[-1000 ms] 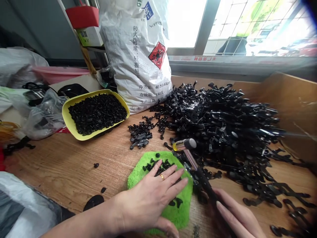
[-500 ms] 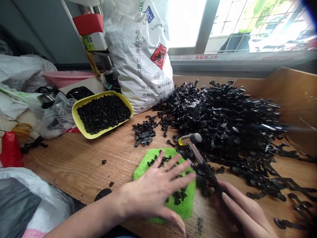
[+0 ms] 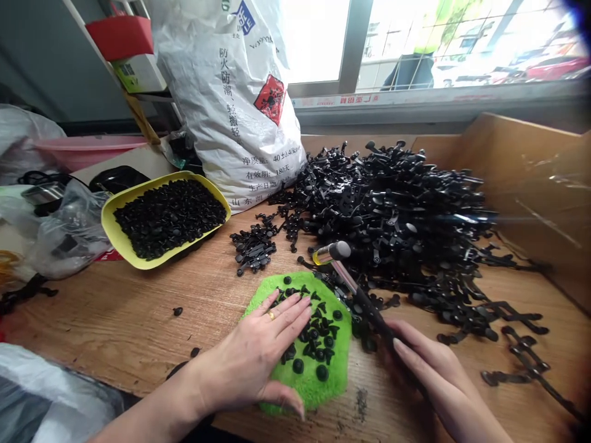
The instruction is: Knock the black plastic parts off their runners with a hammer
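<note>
On the counter (image 3: 138, 332), a big heap of black strips (image 3: 392, 203), many seemingly linked, crowds the hammer's right side; a white sack (image 3: 244, 123) stands behind. Many studs fill the yellow tray (image 3: 148, 263). On the green cloth (image 3: 323, 394), studs (image 3: 322, 372) lie loose, none visibly fixed to a strip. The left hand (image 3: 258, 338) spreads open over them; the right hand's grip (image 3: 429, 357) closes round the hammer (image 3: 369, 311). One stray stud (image 3: 177, 311) lies apart.

Left hand (image 3: 258, 341): palm down, fingers extended and close together, thumb spread apart; ring on one finger; forearm slanting in from lower left. Right hand (image 3: 429, 363): fingers curled in a closed grip, thumb on top, forearm entering from lower right.
</note>
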A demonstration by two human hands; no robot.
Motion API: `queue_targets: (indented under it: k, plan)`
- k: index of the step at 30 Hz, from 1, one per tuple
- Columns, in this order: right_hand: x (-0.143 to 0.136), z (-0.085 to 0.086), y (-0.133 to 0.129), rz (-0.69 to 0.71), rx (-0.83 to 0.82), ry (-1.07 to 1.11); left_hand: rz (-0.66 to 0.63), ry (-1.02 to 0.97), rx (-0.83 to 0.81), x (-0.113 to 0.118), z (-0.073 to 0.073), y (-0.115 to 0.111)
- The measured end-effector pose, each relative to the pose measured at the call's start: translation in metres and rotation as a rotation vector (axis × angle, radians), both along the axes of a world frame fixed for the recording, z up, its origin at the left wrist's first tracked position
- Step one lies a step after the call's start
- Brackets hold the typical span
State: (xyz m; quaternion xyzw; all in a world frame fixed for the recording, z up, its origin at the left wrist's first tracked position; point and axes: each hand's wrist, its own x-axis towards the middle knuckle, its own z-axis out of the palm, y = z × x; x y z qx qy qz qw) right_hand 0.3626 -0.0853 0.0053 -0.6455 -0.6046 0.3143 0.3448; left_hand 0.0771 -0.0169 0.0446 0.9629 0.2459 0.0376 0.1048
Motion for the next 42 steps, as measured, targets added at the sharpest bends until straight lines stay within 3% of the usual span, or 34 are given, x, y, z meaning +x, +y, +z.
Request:
queue_targets:
  k: [4,8,13,16,19,23,27,33,37,42]
  plan:
    - [-0.001,0.003,0.001,0.013,-0.008,0.022,0.009,0.04,-0.017,-0.005,0.003,-0.002]
    - [0.001,0.0,0.002,0.039,0.031,0.033,0.008,0.017,-0.053,0.008,0.007,0.002]
    - [0.026,-0.03,-0.002,-0.005,0.067,-0.079,0.03,-0.031,-0.045,0.002,0.008,0.004]
    - [0.038,-0.043,-0.003,-0.014,0.039,-0.101,0.201,-0.159,0.024,-0.02,0.003,0.003]
    - [0.037,-0.041,-0.004,0.012,0.021,-0.145,0.364,-0.349,0.001,-0.04,-0.008,0.001]
    - [0.026,-0.03,-0.006,-0.015,0.079,-0.196,0.307,-0.409,-0.041,-0.048,-0.029,-0.007]
    - [0.027,-0.035,-0.008,-0.021,0.062,-0.18,0.347,-0.478,-0.008,-0.051,-0.041,-0.02]
    - [0.044,-0.052,-0.004,0.065,-0.057,-0.158,0.407,-0.555,0.045,-0.055,-0.04,-0.028]
    - [0.035,-0.045,-0.006,0.077,-0.049,-0.118,0.401,-0.542,0.194,-0.051,-0.034,-0.032]
    - [0.026,-0.036,-0.01,0.041,-0.076,-0.095,0.351,-0.424,0.206,-0.04,-0.027,-0.036]
